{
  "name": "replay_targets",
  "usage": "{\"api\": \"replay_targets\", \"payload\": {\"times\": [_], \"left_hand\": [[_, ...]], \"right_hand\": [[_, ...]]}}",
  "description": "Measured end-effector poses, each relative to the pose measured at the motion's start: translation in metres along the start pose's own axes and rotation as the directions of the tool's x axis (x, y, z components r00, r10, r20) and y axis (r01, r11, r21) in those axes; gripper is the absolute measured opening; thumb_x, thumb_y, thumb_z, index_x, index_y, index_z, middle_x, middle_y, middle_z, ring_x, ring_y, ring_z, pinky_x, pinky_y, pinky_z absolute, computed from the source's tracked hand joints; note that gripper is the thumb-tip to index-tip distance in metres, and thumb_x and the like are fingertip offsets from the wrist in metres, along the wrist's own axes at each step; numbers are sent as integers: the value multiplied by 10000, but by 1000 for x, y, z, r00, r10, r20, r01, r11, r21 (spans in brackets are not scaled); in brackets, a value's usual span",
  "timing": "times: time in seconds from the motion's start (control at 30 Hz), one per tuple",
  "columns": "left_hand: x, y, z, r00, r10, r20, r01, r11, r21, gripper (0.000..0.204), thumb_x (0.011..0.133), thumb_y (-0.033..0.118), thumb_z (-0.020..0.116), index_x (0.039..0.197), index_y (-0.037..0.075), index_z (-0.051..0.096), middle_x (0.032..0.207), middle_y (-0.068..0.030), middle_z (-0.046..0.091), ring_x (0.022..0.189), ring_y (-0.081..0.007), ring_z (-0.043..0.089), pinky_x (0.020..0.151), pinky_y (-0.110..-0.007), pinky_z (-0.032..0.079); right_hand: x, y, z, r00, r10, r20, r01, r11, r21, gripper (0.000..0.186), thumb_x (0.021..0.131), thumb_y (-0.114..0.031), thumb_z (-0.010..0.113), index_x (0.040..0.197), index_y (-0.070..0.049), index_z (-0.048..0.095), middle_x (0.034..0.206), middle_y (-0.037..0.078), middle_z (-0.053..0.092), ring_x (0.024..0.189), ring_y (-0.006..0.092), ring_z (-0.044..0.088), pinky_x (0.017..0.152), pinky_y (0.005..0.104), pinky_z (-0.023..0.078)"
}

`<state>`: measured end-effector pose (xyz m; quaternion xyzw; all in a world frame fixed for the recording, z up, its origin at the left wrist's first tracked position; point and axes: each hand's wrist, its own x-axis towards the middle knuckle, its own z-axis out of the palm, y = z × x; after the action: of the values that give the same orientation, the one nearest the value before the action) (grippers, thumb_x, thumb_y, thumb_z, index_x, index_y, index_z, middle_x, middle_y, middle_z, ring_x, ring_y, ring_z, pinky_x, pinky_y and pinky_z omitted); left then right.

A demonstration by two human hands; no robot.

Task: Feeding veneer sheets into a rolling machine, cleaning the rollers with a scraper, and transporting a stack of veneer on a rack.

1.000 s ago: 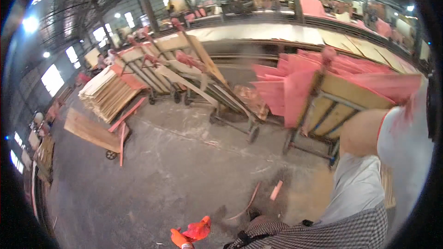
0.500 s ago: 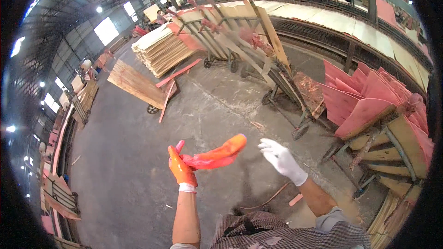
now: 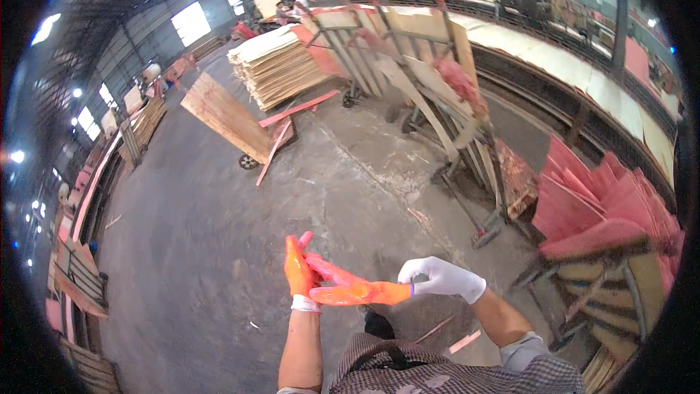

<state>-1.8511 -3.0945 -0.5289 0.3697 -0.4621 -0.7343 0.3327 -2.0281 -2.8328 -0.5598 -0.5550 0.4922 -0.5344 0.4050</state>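
Note:
My left hand point(image 3: 297, 271) wears a wet-looking orange rubber glove with a white cuff. A second, loose orange glove point(image 3: 368, 292) stretches across from it toward my right hand point(image 3: 443, 278), which is in a thin white glove. My left hand keeps hold of the loose glove at its finger end, though some of that grip is hidden. At the other end, my right thumb and fingers pinch the cuff opening, which has a purple edge. Both hands are in front of my checked apron point(image 3: 452, 376), above the grey floor.
Ahead on the left, a tilted wooden board point(image 3: 226, 117) stands on a wheeled cart before a stack of veneer sheets point(image 3: 277, 66). Wheeled racks point(image 3: 445, 109) are ahead right; pink sheets point(image 3: 605, 201) fill a rack at right. A conveyor point(image 3: 561, 47) runs behind.
My right hand has closed from open fingers onto the loose glove's cuff. That glove has swung lower, its cuff end moving right. The whole view has shifted slightly.

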Motion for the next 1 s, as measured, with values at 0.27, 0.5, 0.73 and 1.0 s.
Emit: {"api": "replay_targets", "payload": {"times": [0.27, 0.5, 0.73, 1.0], "left_hand": [[89, -83, -68, 892, -380, 246, 429, 883, -190, 724, 980, 657, 472, 1423, 85, 511, 836, -70, 688, 735, -215, 673, 652, -330, 541], [225, -128, -135, 942, 60, -330, -147, 959, -243, 473, 969, 369, 661, 1324, 69, 576, 1145, -84, 697, 1056, -246, 666, 893, -369, 537], [263, 12, -31, 913, -158, 377, 113, 984, 140, 412, 1053, 343, 516, 1197, -19, 652, 1007, -115, 725, 915, -233, 705, 880, -363, 535], [357, 60, 62, 632, -329, 701, 77, 927, 366, 445, 1054, 386, 495, 1123, -27, 645, 963, -98, 717, 870, -199, 677, 862, -330, 508]], "right_hand": [[113, 14, 6, 888, 337, -312, -192, 889, 415, 149, 1002, -156, 566, 922, -42, 616, 850, -25, 593, 816, 74, 541, 738, 244, 437], [228, 29, -57, 616, 233, -753, 247, 850, 465, 98, 963, -74, 623, 959, -88, 526, 880, -16, 560, 815, 69, 557, 696, 279, 484], [326, 56, -104, 692, 239, -681, -161, 971, 178, 236, 938, -51, 661, 1079, -59, 472, 851, 10, 604, 762, 56, 561, 667, 245, 461], [408, 93, -163, 873, 141, -466, -129, 990, 58, 472, 965, -47, 598, 1392, -21, 399, 967, 96, 677, 884, 120, 659, 801, 292, 523]]}}
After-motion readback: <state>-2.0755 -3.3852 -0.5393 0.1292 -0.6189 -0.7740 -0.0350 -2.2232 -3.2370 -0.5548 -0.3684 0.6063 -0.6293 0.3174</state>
